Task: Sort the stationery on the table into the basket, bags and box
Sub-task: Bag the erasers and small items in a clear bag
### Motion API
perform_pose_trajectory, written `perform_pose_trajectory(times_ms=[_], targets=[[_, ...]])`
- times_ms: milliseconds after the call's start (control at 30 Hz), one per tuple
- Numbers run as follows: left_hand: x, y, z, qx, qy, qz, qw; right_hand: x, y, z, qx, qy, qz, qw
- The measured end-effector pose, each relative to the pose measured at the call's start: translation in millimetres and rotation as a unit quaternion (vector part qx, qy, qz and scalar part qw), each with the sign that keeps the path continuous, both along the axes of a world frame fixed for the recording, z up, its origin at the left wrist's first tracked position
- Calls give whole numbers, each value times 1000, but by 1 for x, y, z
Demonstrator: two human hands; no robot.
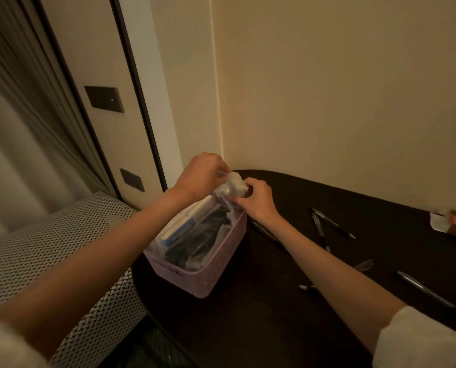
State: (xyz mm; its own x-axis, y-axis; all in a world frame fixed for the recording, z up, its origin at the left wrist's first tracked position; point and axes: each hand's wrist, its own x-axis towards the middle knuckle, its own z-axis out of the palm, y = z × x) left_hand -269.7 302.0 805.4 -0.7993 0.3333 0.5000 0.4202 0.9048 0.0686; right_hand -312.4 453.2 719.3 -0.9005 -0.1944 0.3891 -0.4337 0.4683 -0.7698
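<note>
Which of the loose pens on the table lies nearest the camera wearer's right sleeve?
The long pen at the table's right edge, lying alone; the other pens cluster farther back, toward the wall.

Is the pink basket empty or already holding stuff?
Holding stuff: the pink basket is packed with bagged items, and both hands grip a clear bag over its far end.

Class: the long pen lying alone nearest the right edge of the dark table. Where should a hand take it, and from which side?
Pinch the pen at mid-barrel, coming from above. It lies flat on the table, slanted, with bare surface along both long sides, so fingers can close across its narrow width; its ends give less balance.
</note>
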Motion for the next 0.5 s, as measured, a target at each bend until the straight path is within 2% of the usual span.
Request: perform_pose_trajectory(times_ms=[133, 367, 500], targets=[[-5, 3, -11, 6, -1, -27, 1000, 0, 4, -6, 48, 52, 0, 997], [-11, 2, -19, 56, -37, -15, 998, 7, 14, -2, 151, 43, 86, 984], [-18, 2, -27, 54, -64, 9, 996, 11, 21, -1, 111, 43, 76, 990]])
